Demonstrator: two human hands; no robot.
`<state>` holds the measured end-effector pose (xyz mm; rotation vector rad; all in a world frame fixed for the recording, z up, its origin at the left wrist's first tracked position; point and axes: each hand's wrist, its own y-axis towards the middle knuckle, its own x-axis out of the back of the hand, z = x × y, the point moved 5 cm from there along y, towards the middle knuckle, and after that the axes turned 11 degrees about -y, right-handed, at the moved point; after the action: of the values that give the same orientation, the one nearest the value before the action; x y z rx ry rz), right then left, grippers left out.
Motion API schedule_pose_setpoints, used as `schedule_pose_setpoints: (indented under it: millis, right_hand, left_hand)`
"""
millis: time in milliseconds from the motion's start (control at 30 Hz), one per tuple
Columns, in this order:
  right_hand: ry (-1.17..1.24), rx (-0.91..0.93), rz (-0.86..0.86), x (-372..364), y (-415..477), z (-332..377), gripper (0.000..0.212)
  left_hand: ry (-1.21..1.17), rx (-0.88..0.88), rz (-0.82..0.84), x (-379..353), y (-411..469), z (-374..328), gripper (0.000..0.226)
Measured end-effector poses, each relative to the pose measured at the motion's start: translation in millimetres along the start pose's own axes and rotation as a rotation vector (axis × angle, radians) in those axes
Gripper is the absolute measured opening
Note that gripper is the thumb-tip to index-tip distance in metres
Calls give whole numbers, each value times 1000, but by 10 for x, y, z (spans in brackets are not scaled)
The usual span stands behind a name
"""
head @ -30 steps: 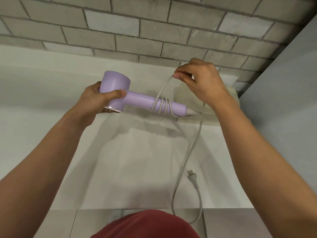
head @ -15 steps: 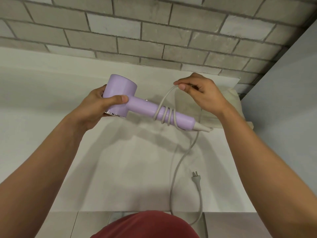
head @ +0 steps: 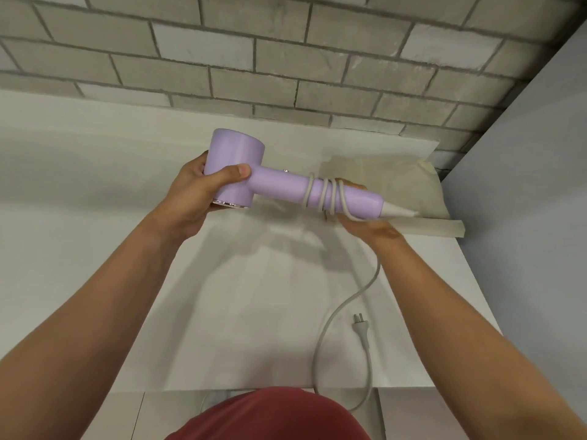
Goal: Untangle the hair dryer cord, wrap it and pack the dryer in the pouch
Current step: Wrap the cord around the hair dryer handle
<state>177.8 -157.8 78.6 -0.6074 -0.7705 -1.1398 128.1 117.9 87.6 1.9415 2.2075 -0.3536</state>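
Cord (head: 377,268) in pale grey is wound in several coils round the handle of a lilac hair dryer (head: 282,185), which is held level in the air above a white table (head: 95,249). The barrel of the dryer is clamped in the left hand (head: 200,195), with the thumb laid across its near side and the fingers curled behind it. The right hand (head: 368,228) is placed under the handle, just below the coils. Its fingertips (head: 352,187) are seen past the far side of the handle, but whether the cord is pinched there cannot be told, since the grip is hidden. From beneath the right wrist the loose cord is let down to the table, looped over its near edge, and brought back to the plug (head: 362,330), which is laid flat nearer than the right hand. A cream pouch (head: 403,182) is laid on the table just beyond the right hand, against a grey brick wall (head: 254,58).
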Motion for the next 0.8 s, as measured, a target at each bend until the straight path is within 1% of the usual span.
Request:
schedule_pose_setpoints:
  millis: [33,67,167,233,367,500,633,733,800]
  right_hand:
    - [-53,-57,-6,-89,-3,-66,10]
    - [-91,-37,-39,-182,21,-125,2]
    - [-199,143,9,-384,12,1,29]
    - [-205,177,51,-428,-50,101,32]
    - [-259,215,73,-442,-173,248,33]
    - [-269,230,103,-432,-238,364,37]
    - [-263,221,136,-428,-294,453,38]
    - [-198,210,205,-426,-339,476,42]
    - [-138,205,233,-385,-373,488,41]
  left_hand:
    - [-6,1,-18,-6,20,19,65]
    - [-11,3,-36,-11,34,39,66]
    - [-41,17,-85,-2,60,97,68]
    - [-61,30,-118,13,63,133,65]
    - [-82,48,-202,36,55,205,56]
    - [-122,34,-283,21,63,261,56]
    - [-113,-7,-378,23,70,313,55]
    - [-92,-32,-444,89,93,347,57]
    - [-49,-62,-471,145,112,353,57]
